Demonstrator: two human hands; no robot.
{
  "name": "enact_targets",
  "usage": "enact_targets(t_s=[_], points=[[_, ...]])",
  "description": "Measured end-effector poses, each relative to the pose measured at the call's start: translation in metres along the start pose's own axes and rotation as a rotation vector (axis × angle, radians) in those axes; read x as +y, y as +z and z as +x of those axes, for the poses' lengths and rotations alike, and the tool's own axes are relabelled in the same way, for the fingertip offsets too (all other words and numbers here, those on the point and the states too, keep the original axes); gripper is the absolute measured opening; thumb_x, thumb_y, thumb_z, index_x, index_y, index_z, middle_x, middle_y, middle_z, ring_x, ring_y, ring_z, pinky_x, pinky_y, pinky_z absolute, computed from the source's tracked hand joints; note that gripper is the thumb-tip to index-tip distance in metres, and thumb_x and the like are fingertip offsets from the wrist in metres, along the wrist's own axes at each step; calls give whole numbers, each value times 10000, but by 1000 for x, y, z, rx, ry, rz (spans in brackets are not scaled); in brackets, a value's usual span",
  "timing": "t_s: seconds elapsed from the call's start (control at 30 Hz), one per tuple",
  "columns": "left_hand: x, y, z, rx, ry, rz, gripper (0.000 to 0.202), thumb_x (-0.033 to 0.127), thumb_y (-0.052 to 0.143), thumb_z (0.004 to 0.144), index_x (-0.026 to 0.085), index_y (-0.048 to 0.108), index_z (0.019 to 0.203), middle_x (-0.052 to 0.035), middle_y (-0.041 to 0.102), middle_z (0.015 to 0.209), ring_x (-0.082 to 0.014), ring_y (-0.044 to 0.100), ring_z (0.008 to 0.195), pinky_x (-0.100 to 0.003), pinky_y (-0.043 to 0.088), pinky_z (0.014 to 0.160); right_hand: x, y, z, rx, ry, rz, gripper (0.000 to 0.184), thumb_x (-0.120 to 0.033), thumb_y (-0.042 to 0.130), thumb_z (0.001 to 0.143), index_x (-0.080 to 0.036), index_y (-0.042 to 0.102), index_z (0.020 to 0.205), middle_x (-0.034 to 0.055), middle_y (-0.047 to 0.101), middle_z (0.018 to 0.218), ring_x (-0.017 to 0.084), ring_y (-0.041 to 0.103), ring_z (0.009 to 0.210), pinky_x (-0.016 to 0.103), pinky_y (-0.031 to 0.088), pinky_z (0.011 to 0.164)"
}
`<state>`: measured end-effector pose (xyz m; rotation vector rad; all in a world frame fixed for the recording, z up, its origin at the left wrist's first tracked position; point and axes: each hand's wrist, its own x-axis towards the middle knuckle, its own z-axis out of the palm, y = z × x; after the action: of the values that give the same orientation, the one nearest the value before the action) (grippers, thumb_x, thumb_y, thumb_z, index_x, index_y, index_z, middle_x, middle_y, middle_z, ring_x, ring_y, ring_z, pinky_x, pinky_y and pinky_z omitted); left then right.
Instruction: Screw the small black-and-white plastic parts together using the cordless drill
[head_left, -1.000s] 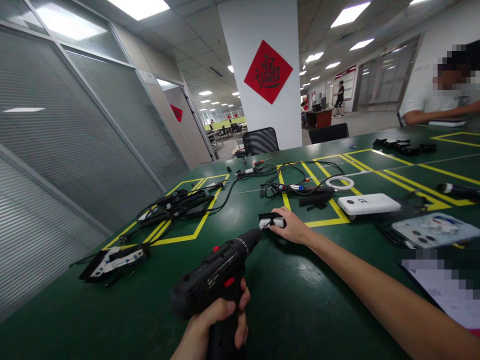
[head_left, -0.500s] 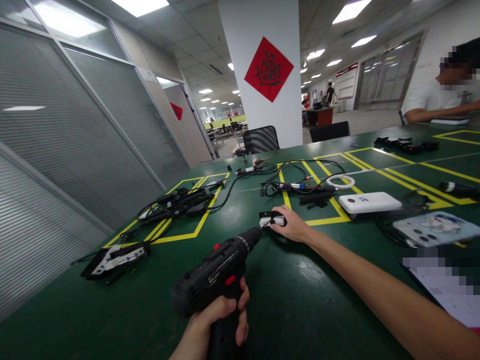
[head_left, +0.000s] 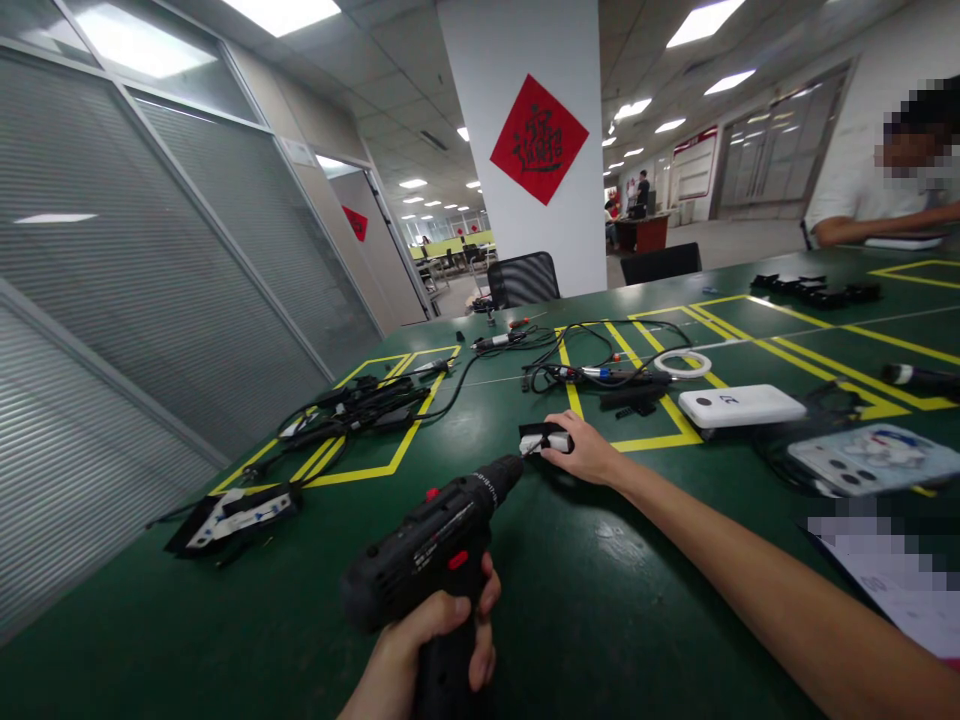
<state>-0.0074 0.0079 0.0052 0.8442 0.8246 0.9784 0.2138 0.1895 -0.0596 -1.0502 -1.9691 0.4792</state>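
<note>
A black cordless drill (head_left: pixel 431 550) with red buttons is gripped by its handle in my left hand (head_left: pixel 442 640), its chuck pointing forward and right. My right hand (head_left: pixel 574 450) is closed around a small black-and-white block-shaped part (head_left: pixel 536 440) on the table. The drill's bit end meets the near left side of that part; whether it sits in a screw is too small to tell. My right fingers hide the part's far right end.
The green table (head_left: pixel 600 620) carries yellow tape outlines. A cable bundle (head_left: pixel 367 410) and a black-and-white piece (head_left: pixel 240 520) lie left. Further back are more cables and a white ring (head_left: pixel 681 363); right, a white power bank (head_left: pixel 739 405) and a phone (head_left: pixel 874 460). A person sits far right.
Both hands, the drill and the held part stay almost in place. The whole view shifts very slightly, and a distant standing person has moved a little left.
</note>
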Motion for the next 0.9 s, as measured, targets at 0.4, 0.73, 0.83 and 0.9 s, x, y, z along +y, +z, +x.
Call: enact_targets(t_s=[0.4, 0.73, 0.83, 0.9], points=[[0, 1, -2, 26, -22, 16, 210, 208, 434, 762, 148, 529, 938, -25, 502, 749, -96, 462, 392, -302, 390, 479, 0, 0, 1, 0, 12, 12, 450, -290, 639, 709, -192, 516, 1130, 59, 496, 1020, 172, 514, 933, 333, 392, 901], [0, 0, -1, 28, -23, 2, 195, 202, 440, 758, 143, 532, 920, -17, 488, 727, -99, 468, 395, -299, 379, 474, -3, -1, 0, 3, 8, 15, 452, -293, 629, 719, -187, 509, 1141, 63, 505, 1016, 173, 517, 925, 334, 397, 899], [-1, 1, -2, 42, -22, 2, 193, 215, 463, 745, 146, 534, 910, -12, 483, 716, -99, 463, 394, -299, 376, 474, -3, 0, 0, 5, 11, 15, 449, -296, 632, 715, -188, 515, 1135, 63, 500, 1022, 174, 517, 931, 335, 396, 901], [-1, 1, -2, 48, -23, 7, 201, 223, 464, 743, 149, 533, 916, -15, 493, 726, -99, 463, 392, -301, 379, 479, -2, -1, 0, 5, 14, 12, 447, -299, 635, 712, -190, 519, 1130, 63, 499, 1022, 176, 516, 935, 338, 395, 903]])
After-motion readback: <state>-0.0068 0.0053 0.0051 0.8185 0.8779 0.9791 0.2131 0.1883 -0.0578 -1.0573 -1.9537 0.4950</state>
